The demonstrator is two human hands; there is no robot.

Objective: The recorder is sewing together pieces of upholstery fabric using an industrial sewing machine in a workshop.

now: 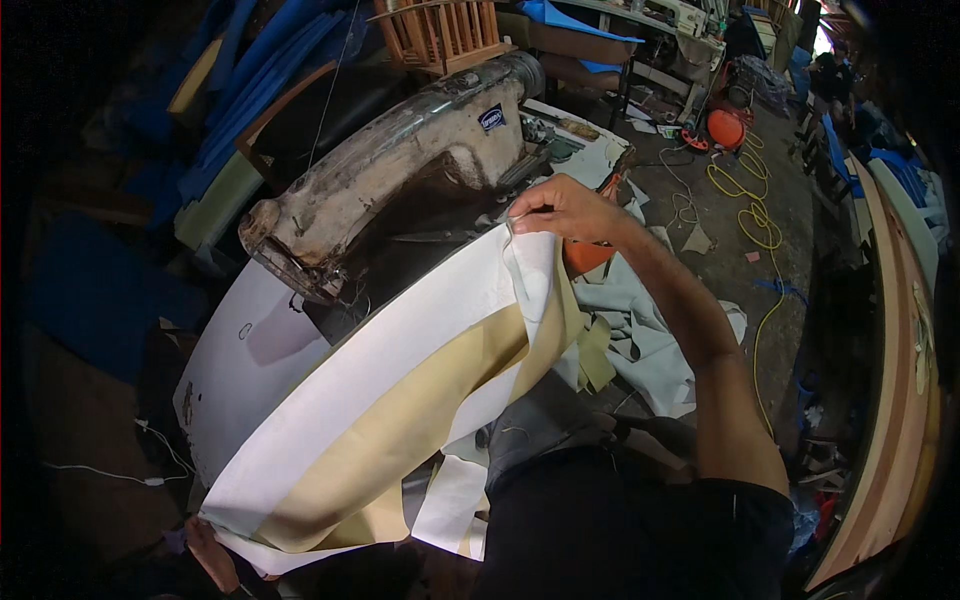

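My right hand [565,210] is stretched out ahead of me, toward one o'clock, pinching the far corner of a long strip of fabric [400,390] between thumb and fingertips. The strip is white with a cream band along it, and it runs tight from that corner back down to about seven o'clock, where my left hand [215,555] grasps its near end; only a few fingers show there, under the cloth's edge, low in the view. The fabric slopes across my lap and over the front of the bench [235,360], whose pale top shows at nine o'clock from the strip's middle.

Just beyond the cloth, at eleven o'clock, stands the worn, grimy sewing machine [400,165], its head end pointing toward me and to the left. My right hand sits just beside the machine's arm, not touching it as far as I can tell.

Grey offcuts [640,335] lie heaped at three o'clock below my forearm. On the floor farther out at two o'clock a yellow cable [755,215] loops past an orange round thing [725,127]. A wooden crate [440,30] sits behind the machine at twelve o'clock.
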